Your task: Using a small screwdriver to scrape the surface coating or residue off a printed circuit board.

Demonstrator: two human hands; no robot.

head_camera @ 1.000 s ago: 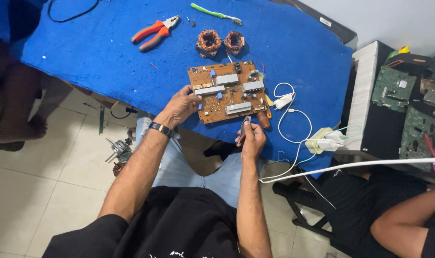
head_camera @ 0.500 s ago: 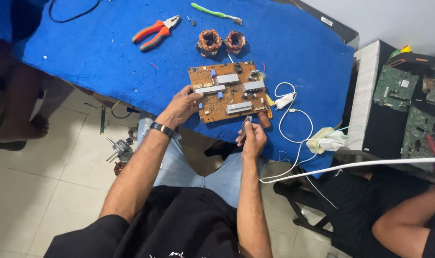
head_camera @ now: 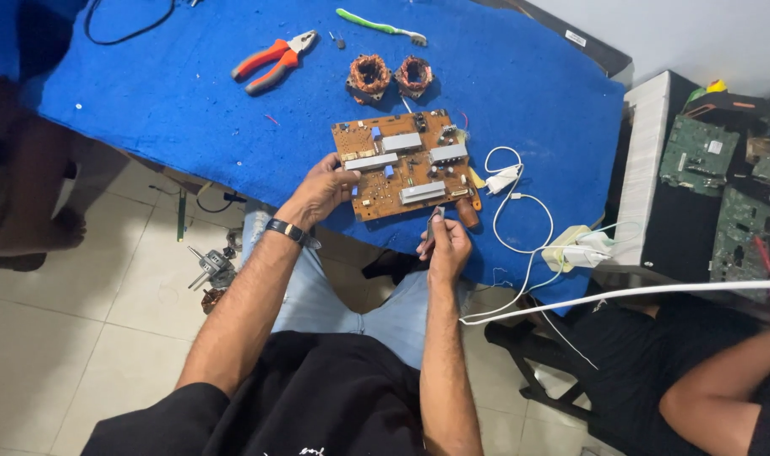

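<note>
- Left hand (head_camera: 324,190) grips the near-left edge of the brown circuit board (head_camera: 404,163), fingers closed on it, steadying it flat on the counter (head_camera: 148,101).
- Right hand (head_camera: 444,245) sits at the board's near edge, fingers pinched together around something small and thin at the tips; too small to tell what it is.
- A brown cylindrical handle (head_camera: 467,211) lies just beside the right hand, touching the board's near-right corner; likely a tool, not held.
- Board lies component side up on the blue cloth, its pale blocks and small parts all seated; no gaps or loose parts visible on it.
- Judgement: work on the board looks to be in an early or middle stage of inspection or part handling; nothing appears stripped off yet.
- Beyond the board: two copper-wound coils (head_camera: 390,78), touching each other, just past its far edge.
- Further out: red-handled pliers (head_camera: 272,61) and a green toothbrush (head_camera: 380,25), both untouched, well apart from the hands.
- Right of the board: white cable (head_camera: 520,203) looping to a pale adapter (head_camera: 575,249) at the counter edge.
- Another person's arm (head_camera: 723,388) shows at lower right, apart from this work.
</note>
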